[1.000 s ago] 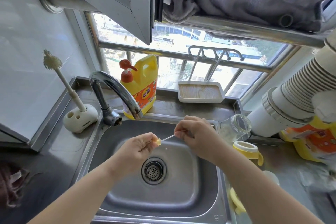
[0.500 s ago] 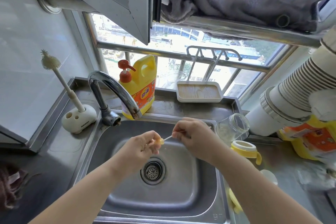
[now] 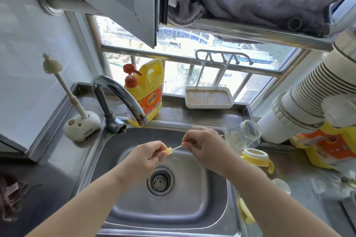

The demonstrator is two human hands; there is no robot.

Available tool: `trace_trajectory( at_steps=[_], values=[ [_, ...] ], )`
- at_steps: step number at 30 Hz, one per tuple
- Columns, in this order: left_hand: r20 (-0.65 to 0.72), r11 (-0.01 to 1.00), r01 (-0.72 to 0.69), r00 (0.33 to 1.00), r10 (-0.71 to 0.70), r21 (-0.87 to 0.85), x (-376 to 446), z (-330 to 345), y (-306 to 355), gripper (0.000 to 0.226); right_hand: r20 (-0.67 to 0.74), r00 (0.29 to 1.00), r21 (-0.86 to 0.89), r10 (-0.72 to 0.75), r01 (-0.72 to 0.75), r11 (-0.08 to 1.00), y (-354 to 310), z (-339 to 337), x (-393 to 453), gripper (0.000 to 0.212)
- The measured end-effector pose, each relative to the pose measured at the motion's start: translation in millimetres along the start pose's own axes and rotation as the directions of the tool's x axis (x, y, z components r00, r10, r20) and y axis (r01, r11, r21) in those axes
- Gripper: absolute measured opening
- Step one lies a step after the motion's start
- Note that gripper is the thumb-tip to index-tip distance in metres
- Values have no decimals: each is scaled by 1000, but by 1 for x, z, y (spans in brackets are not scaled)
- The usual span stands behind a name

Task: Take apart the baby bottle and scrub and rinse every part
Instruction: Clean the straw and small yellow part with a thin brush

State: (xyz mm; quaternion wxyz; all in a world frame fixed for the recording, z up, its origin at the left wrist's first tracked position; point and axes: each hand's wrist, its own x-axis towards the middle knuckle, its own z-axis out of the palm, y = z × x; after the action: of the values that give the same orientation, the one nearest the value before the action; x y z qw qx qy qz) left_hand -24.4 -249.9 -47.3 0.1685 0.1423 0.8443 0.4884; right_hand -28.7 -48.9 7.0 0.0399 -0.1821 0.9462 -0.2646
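the left hand [image 3: 146, 157] pinches a small yellow translucent plastic piece [image 3: 169, 150] over the steel sink [image 3: 192, 208]. the right hand [image 3: 202, 145] pinches a thin white brush stick [image 3: 177, 148] poked into it. just right of the right hand lies a clear glass bottle [image 3: 243, 134].

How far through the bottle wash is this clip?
Disassembly looks done: the glass bottle lies apart from the yellow collar on the counter. In hand: the left hand pinches a small yellow part while the right hand works a thin brush into it. No water runs; whether the other parts are scrubbed is unclear.

brush stand [image 3: 82, 127] marked "MICKEY", detergent jug [image 3: 146, 94] label unreadable
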Motion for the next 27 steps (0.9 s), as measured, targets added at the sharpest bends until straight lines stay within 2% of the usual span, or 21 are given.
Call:
trace_trajectory(
  at_steps=[4,7,11,13,16,19,23,27],
  values=[
    [-44,996,-22,999,18,-84,-1,-2,4,15,-80,992,76,94,-88,993,11,-9,1,7],
    [-77,997,-22,997,16,-72,-2,-1,7,4,0,1000,49,26,-26,998,-1,2,-2,8],
    [-72,988,-52,995,63,143,-6,3,7,10,-22,993,109,115,-112,988,8,-2,-1,9],
    [-74,976,-28,996,45,215,-5,5,6,13,6,997,70,83,-83,994,3,2,-3,9],
    [-27,977,-1,1000,7,212,-3,4,3,20,14,997,58,72,-72,996,2,3,-5,9],
    [-15,973,-55,998,60,224,-3,3,2,19,-36,992,101,120,-116,988,7,-4,-4,9],
    [-36,989,-62,997,67,132,-5,4,5,21,6,999,88,48,-48,995,-4,7,-8,8],
    [-50,992,-77,995,82,98,-8,2,6,14,-78,987,127,139,-129,983,8,-6,-7,7]
  ],
)
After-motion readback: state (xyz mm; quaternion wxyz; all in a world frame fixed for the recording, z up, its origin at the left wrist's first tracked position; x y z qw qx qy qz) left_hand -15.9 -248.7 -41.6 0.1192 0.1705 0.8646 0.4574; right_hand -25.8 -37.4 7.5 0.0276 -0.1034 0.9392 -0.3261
